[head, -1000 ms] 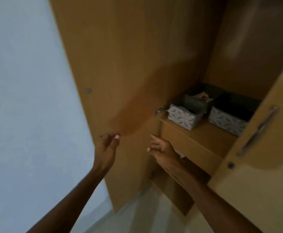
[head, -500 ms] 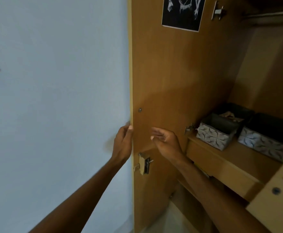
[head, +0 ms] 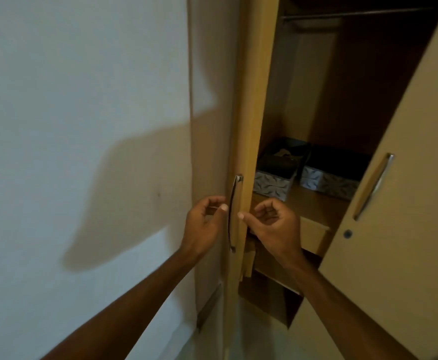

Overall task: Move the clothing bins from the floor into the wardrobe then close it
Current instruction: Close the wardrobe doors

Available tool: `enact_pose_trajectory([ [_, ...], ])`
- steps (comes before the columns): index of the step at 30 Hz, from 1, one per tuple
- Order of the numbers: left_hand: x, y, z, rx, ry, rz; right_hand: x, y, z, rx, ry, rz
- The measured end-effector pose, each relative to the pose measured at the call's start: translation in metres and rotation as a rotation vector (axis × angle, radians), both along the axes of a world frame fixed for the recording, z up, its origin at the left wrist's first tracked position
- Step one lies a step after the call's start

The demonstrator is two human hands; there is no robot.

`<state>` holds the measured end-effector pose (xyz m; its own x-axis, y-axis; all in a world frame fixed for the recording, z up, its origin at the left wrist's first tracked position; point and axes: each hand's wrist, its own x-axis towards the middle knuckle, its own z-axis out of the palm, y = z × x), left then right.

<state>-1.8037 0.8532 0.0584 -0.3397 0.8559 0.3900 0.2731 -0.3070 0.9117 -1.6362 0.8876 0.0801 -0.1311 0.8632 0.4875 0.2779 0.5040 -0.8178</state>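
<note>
Two patterned clothing bins [head: 275,184] [head: 329,181] sit side by side on the wardrobe shelf [head: 314,206] (both doors ajar). At nine o'clock of them, the left door [head: 249,100] stands edge-on; the left hand [head: 203,224] and right hand [head: 272,224], fingers loosely curled and empty, flank its handle [head: 232,211]. The right door [head: 405,178] hangs at three o'clock.

Both forearms are bare, no sleeves; left hand [head: 203,224] and right hand [head: 275,224] ungloved, nails short.

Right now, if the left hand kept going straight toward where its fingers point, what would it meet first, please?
Probably the curved metal handle on the left wooden wardrobe door: the left hand has its fingertips just beside it, though depth is unclear.
</note>
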Motion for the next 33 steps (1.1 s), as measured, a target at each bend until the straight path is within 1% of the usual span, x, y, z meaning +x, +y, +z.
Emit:
enact_pose_trajectory([
  [2,0.022,0.016,-0.001,-0.026,0.024,-0.091,0.02,0.005,-0.002,0.062,-0.043,-0.112],
  [5,0.059,0.038,-0.001,-0.018,0.003,-0.247,0.054,0.015,-0.005,0.136,-0.107,-0.281],
  [9,0.094,0.067,-0.005,-0.018,-0.045,-0.292,0.092,0.031,-0.002,0.183,-0.19,-0.42],
  [15,0.147,0.113,-0.004,-0.045,-0.082,-0.392,0.147,0.069,0.0,0.181,-0.271,-0.595],
  [16,0.157,0.122,-0.003,-0.049,-0.089,-0.409,0.158,0.079,0.001,0.201,-0.307,-0.627],
  [20,0.186,0.154,-0.002,-0.057,-0.059,-0.438,0.187,0.115,0.003,0.317,-0.564,-0.754],
  [24,0.208,0.192,-0.005,-0.056,-0.034,-0.441,0.208,0.149,0.008,0.398,-0.667,-0.86],
  [27,0.222,0.219,-0.008,-0.064,-0.049,-0.452,0.222,0.174,0.01,0.408,-0.76,-0.93],
  [31,0.24,0.248,-0.005,-0.063,-0.047,-0.442,0.235,0.207,0.016,0.495,-0.984,-0.969],
  [33,0.248,0.26,-0.004,-0.059,-0.062,-0.433,0.239,0.223,0.019,0.542,-1.042,-0.952],
])
